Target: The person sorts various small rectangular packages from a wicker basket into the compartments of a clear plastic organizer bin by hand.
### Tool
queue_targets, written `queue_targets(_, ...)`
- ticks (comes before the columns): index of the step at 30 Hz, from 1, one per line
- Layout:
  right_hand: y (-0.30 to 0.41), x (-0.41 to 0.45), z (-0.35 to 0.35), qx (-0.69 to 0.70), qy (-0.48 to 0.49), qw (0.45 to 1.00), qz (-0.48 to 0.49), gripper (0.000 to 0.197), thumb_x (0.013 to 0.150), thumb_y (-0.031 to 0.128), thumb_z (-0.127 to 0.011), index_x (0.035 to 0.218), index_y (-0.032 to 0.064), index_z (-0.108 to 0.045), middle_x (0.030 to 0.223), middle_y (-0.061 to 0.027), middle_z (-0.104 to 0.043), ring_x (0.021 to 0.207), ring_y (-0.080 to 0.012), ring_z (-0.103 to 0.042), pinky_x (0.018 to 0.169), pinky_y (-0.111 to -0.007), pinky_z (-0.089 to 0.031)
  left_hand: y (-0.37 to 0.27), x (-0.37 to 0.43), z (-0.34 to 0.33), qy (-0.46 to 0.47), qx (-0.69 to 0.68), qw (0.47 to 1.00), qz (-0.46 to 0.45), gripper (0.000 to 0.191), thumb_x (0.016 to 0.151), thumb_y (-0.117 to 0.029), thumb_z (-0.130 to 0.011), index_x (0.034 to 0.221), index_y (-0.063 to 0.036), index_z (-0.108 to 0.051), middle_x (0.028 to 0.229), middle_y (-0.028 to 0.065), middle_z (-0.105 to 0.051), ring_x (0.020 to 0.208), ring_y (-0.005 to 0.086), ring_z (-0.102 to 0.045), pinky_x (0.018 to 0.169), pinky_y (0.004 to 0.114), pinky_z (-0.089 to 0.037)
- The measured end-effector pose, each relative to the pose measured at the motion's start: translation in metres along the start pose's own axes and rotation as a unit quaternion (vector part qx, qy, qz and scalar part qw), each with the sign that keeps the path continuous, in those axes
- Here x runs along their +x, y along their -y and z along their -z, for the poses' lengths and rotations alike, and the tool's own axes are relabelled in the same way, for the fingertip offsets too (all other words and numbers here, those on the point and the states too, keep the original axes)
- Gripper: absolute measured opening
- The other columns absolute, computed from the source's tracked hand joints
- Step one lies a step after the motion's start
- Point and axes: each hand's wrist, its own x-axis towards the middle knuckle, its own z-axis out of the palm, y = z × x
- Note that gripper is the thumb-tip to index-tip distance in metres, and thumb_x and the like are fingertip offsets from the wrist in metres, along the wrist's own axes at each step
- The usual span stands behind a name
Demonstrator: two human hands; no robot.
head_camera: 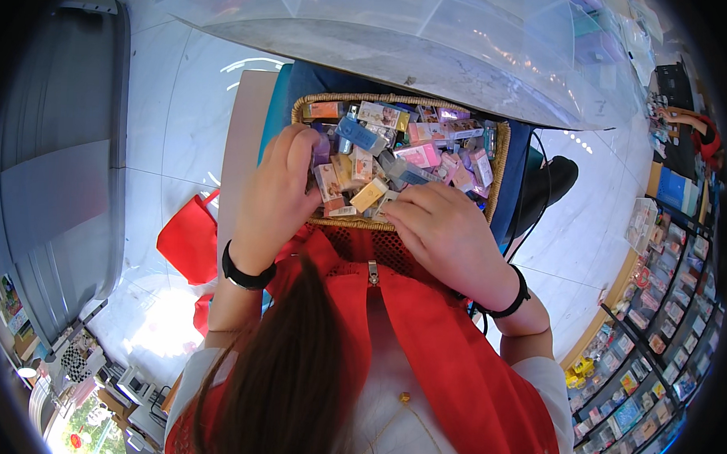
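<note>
A woven wicker basket rests across the lap, full of small packaged blocks that look like erasers. My left hand reaches over the basket's left side, fingers curled down among the packs; whether it grips one is hidden. At the front right rim, my right hand has its thumb and fingertips close together against a pale pack, and I cannot tell if it is held. Between the hands lies a yellow block. Farther back are a blue block and a pink pack.
Close beyond the basket is a table edge with clear plastic bins on it. A black cable hangs at the right. Shelves of small goods line the right side, where another person works farther off. A red bag is at left.
</note>
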Motion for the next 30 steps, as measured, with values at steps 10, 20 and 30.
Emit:
queue_targets(10, 0.004, 0.003, 0.013, 0.004, 0.043, 0.999, -0.023, 0.019, 0.085, 0.008, -0.074, 0.104, 0.0057, -0.071, 0.099, -0.0087, -0.067, 0.091, -0.0289, -0.065, 0.079, -0.04, -0.053, 0.011, -0.009, 0.021, 0.018, -0.078, 0.996, 0.032, 0.051, 0.078, 0.004, -0.076, 0.124, -0.0036, -0.057, 0.118, 0.0114, -0.07, 0.1, 0.0261, -0.068, 0.079, 0.033, -0.055)
queue_targets(20, 0.029, 0.017, 0.02, 0.109, 0.032, 0.992, 0.047, 0.051, 0.086, 0.012, -0.074, 0.133, 0.0031, -0.058, 0.115, -0.0139, -0.063, 0.099, -0.0329, -0.066, 0.081, -0.04, -0.055, -0.048, -0.026, 0.039, 0.067, -0.27, 0.955, -0.103, 0.059, 0.072, -0.008, -0.092, 0.121, -0.0011, -0.059, 0.109, 0.011, -0.071, 0.093, 0.0227, -0.073, 0.082, 0.033, -0.06)
queue_targets(30, -0.017, 0.014, 0.146, 0.141, -0.288, 0.947, 0.004, 0.039, 0.097, 0.007, -0.065, 0.133, 0.0015, -0.052, 0.11, -0.0122, -0.068, 0.102, -0.0204, -0.067, 0.089, -0.03, -0.054, 0.085, -0.151, 0.013, 0.264, 0.015, 0.963, 0.056, 0.045, 0.086, -0.008, -0.072, 0.129, -0.0049, -0.057, 0.112, 0.0174, -0.065, 0.087, 0.0329, -0.066, 0.068, 0.04, -0.05)
